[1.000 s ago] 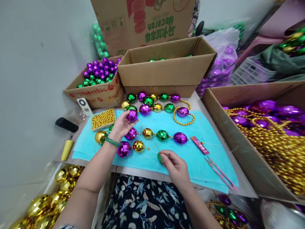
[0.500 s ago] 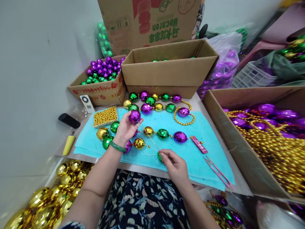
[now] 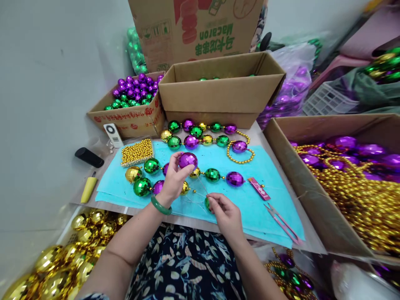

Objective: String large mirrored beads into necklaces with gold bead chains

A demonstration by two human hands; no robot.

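My left hand [image 3: 173,178] grips a large shiny purple bead [image 3: 188,160] between thumb and fingers, above the blue cloth [image 3: 250,208]. My right hand [image 3: 225,212] is closed in a pinch on a thin needle [image 3: 201,184], which slants up to the underside of the purple bead. Partly covered by the right fingers is a green bead [image 3: 208,203]. Pale thread trails over the cloth between the hands. A curved row of beads lies around the left hand, among them a gold bead [image 3: 133,174], a green bead [image 3: 142,186] and a purple bead [image 3: 235,178].
A finished-looking bead string [image 3: 191,142] lies at the back of the cloth. Pink thread snips [image 3: 284,225] and a pink packet [image 3: 258,188] are at right, a tray of small gold beads [image 3: 137,152] at left. Cardboard boxes [image 3: 218,96] of beads stand behind and at right.
My left hand has moved right with the purple bead, bringing it closer to my right hand and the needle. My right hand has stayed nearly in place.
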